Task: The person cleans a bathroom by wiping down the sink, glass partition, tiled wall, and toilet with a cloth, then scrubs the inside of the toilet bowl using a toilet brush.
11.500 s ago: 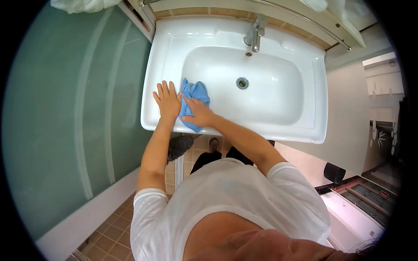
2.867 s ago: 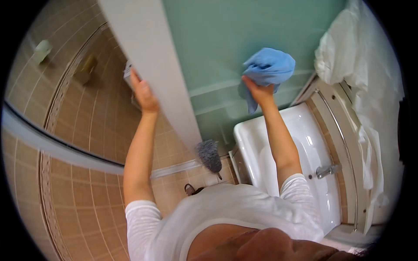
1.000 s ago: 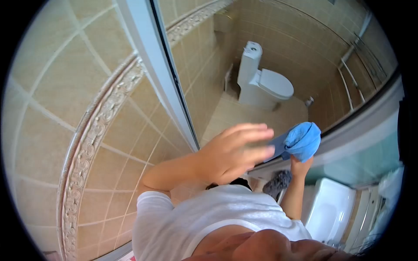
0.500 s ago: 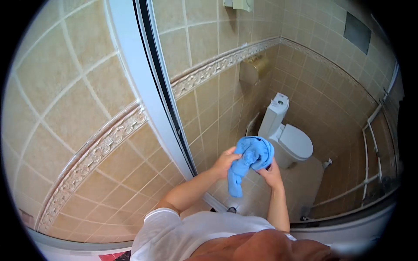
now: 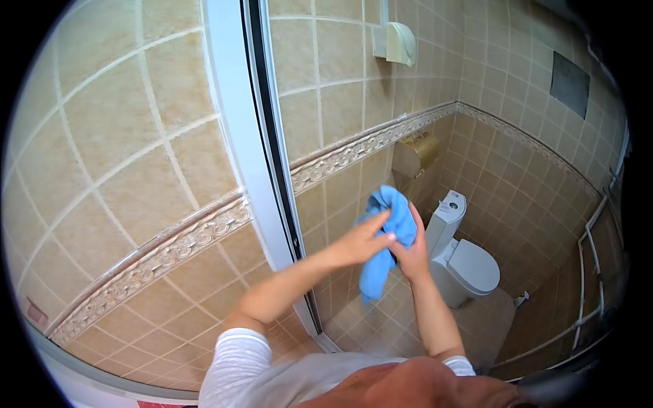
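Both hands grasp the blue cloth (image 5: 404, 226), bunched between them, with one tail hanging down. The left hand (image 5: 366, 242) pinches its near-left side; the right hand (image 5: 415, 257) cups its right. Neat handling probably means gathering that loose tail in. The white door frame (image 5: 235, 122) at left could crowd wide sweeps; the toilet (image 5: 473, 266), lid down, stands farther right, below a gold paper holder (image 5: 416, 155).

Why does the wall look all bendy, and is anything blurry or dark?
In the head view, the tile lines on the left wall bow, likely from a wide lens, and black fills the corners; in the same head view, the left hand looks slightly smeared; also in the head view, the low right side past the toilet is dimmer than the left wall.
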`<move>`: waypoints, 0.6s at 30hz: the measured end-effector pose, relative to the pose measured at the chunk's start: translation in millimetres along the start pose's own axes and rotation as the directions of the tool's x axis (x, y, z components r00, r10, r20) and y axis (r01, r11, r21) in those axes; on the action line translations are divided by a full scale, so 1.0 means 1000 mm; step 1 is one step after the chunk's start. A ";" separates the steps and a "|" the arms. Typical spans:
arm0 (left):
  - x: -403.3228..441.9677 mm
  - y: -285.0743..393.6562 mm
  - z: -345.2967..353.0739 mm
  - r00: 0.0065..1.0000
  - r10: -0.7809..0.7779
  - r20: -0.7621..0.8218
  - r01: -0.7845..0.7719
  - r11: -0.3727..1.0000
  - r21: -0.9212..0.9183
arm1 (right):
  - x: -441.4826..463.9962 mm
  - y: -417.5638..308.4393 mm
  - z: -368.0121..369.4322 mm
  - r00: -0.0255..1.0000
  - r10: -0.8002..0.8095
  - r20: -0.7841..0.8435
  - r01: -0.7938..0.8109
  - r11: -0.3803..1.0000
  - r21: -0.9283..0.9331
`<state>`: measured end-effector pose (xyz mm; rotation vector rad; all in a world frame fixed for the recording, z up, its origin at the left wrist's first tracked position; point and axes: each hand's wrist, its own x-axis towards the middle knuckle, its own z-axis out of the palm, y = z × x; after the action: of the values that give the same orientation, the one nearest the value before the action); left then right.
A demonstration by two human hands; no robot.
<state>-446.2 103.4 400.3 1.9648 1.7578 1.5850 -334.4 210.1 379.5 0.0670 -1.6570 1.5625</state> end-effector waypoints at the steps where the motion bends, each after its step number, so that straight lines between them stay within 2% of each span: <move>1: 0.009 0.019 -0.029 0.999 -0.007 0.041 0.002 0.992 0.129 | 0.019 -0.008 0.006 0.994 -0.106 0.032 0.107 0.993 -0.047; 2: 0.016 0.050 -0.061 0.996 -0.021 0.082 0.000 0.966 0.258 | 0.039 -0.017 0.012 0.976 -0.209 0.065 0.214 0.973 -0.088; 3: 0.020 0.074 -0.083 0.998 0.056 -0.024 -0.045 0.946 0.320 | 0.060 -0.030 0.017 0.961 -0.272 0.053 0.277 0.951 -0.134; 4: 0.026 0.095 -0.106 0.986 0.145 -0.079 -0.092 0.880 0.466 | 0.082 -0.049 0.026 0.934 -0.356 0.033 0.357 0.929 -0.098; 5: 0.033 0.105 -0.128 0.947 0.300 -0.117 -0.149 0.729 0.668 | 0.100 -0.068 0.034 0.924 -0.383 0.011 0.384 0.923 -0.026; 6: 0.042 0.119 -0.149 0.895 0.434 -0.106 -0.173 0.555 0.813 | 0.124 -0.075 0.037 0.877 -0.480 0.015 0.481 0.875 -0.052; 8: 0.065 0.147 -0.185 0.789 0.613 -0.050 -0.152 0.273 0.950 | 0.170 -0.096 0.049 0.792 -0.610 0.029 0.610 0.787 -0.086; 9: 0.076 0.159 -0.202 0.761 0.649 0.001 -0.134 0.156 0.979 | 0.192 -0.104 0.054 0.752 -0.658 0.042 0.657 0.742 -0.133; 11: 0.098 0.173 -0.229 0.706 0.708 0.011 -0.049 0.032 0.998 | 0.230 -0.122 0.067 0.702 -0.709 0.064 0.708 0.685 -0.171; 13: 0.115 0.184 -0.242 0.650 0.758 0.059 0.025 -0.098 0.995 | 0.259 -0.142 0.081 0.586 -0.804 0.099 0.800 0.554 -0.233; 14: 0.122 0.183 -0.246 0.644 0.763 0.059 0.033 -0.104 0.994 | 0.272 -0.152 0.087 0.576 -0.811 0.104 0.807 0.545 -0.227; 16: 0.133 0.176 -0.251 0.682 0.720 -0.126 0.243 -0.060 0.968 | 0.294 -0.168 0.100 0.315 -0.945 0.084 0.883 0.259 -0.392; 17: 0.140 0.175 -0.252 0.675 0.727 -0.127 0.252 -0.065 0.966 | 0.303 -0.178 0.105 0.303 -0.949 0.086 0.889 0.249 -0.384; 18: 0.146 0.171 -0.253 0.669 0.729 -0.145 0.300 -0.086 0.950 | 0.309 -0.186 0.110 0.349 -0.924 0.159 0.883 0.268 -0.385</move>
<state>-529.4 17.4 717.0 2.2069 4.1753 0.8857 -488.4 226.2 723.7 0.6177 -1.3654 0.2681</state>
